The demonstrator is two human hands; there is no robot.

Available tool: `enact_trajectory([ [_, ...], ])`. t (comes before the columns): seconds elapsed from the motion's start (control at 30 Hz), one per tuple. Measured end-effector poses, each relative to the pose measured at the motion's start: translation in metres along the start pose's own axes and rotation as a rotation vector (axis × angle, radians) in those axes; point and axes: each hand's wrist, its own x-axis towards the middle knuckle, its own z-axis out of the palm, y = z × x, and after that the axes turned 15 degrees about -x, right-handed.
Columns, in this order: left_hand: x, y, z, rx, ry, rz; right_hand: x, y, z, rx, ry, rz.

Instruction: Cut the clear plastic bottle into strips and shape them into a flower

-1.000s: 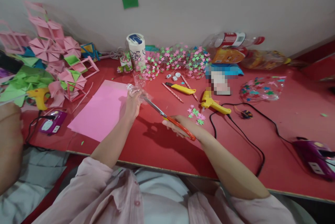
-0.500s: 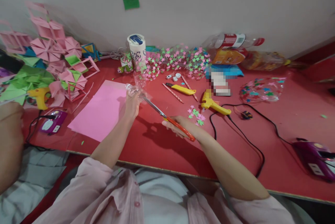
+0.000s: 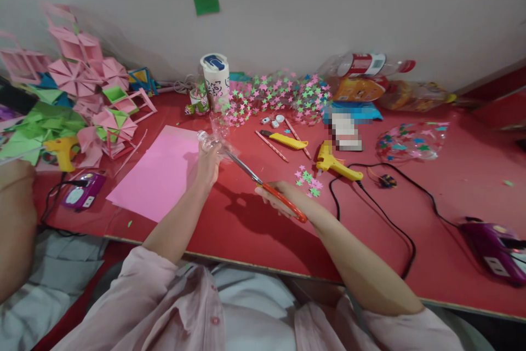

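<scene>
My left hand (image 3: 209,163) is closed around a cut piece of clear plastic bottle (image 3: 211,142), its neck pointing up and left. Orange-handled scissors (image 3: 283,201) are gripped in my right hand (image 3: 280,196). Their metal blades reach toward the plastic, and the tips lie against or just beside its edge; I cannot tell whether they are cutting. Pink paper sheets (image 3: 158,176) lie under and left of my left forearm. Just beyond my right hand are small paper stars (image 3: 308,180) in pink and green.
A yellow cutter knife (image 3: 289,141), a yellow glue gun (image 3: 337,162) with its black cord, and a tumbler (image 3: 215,80) stand or lie around. Plastic bottles (image 3: 367,64) rest at the back right, pink paper models (image 3: 78,74) at left. Another person's arm (image 3: 15,219) is at the left edge.
Hardly anything differs. Both hands, the scissors and the bottle piece stay in nearly the same place.
</scene>
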Motion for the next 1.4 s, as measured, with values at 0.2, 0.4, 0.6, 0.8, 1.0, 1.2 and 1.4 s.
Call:
enact_trajectory([
  [0.2, 0.002, 0.002, 0.000, 0.021, 0.002, 0.034, 0.005, 0.002, 0.004, 0.014, 0.001, 0.076],
  [0.4, 0.002, 0.005, 0.000, 0.059, -0.021, 0.033, 0.003, 0.003, 0.004, -0.048, 0.034, -0.061],
  [0.6, 0.002, -0.003, -0.005, 0.142, -0.009, 0.047, 0.000, 0.004, 0.005, -0.139, 0.046, -0.109],
  [0.8, 0.000, -0.002, -0.003, 0.114, -0.029, 0.043, 0.000, 0.002, 0.009, -0.089, 0.060, -0.078],
  [1.0, -0.001, -0.003, -0.001, 0.077, -0.017, 0.069, 0.004, -0.005, 0.009, 0.093, -0.013, 0.102],
  [1.2, 0.002, -0.003, -0.003, 0.074, -0.019, 0.074, 0.000, -0.008, 0.009, 0.093, 0.016, 0.102],
  [1.4, -0.001, -0.008, -0.005, 0.127, -0.040, 0.068, 0.002, 0.005, 0.013, -0.077, 0.065, -0.087],
])
